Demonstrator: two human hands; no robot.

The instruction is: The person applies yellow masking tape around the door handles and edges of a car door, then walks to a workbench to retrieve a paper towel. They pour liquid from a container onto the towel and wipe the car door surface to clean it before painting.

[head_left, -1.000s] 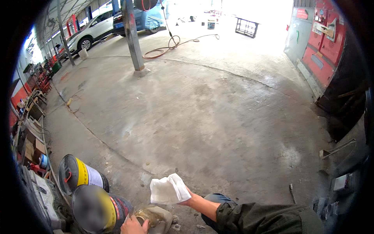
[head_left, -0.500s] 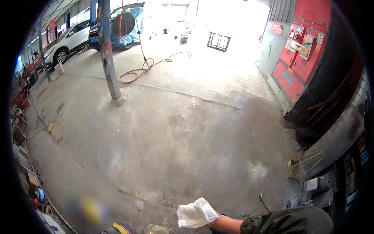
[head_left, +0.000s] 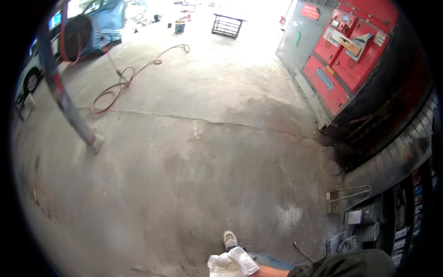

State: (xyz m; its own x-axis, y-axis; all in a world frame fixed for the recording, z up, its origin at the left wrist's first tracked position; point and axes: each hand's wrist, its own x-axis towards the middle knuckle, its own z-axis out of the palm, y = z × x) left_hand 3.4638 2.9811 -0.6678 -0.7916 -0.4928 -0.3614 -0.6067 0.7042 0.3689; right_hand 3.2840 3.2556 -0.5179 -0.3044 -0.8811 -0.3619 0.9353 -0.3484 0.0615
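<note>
From the lower right comes my right arm in a dark sleeve. At its end my right hand (head_left: 264,270) grips a crumpled white cloth (head_left: 233,265), which hides most of the fingers; I cannot make out whether it is fabric or paper. The cloth hangs low in front of me, over my leg. A light-coloured shoe (head_left: 230,239) on my foot shows on the concrete floor just beyond it. My left hand is out of the picture.
A steel post (head_left: 64,87) stands at left, with a reddish hose (head_left: 123,85) looped on the floor beyond. At right are a red cabinet (head_left: 339,60), a ribbed metal duct (head_left: 392,154) and a metal box with a wire handle (head_left: 333,203). A black frame (head_left: 227,27) lies far ahead.
My view has turned left-to-right and tipped down, so post and cars shift left. The shoe has come into sight. The objects at lower left have left the picture. The cloth stays in hand.
</note>
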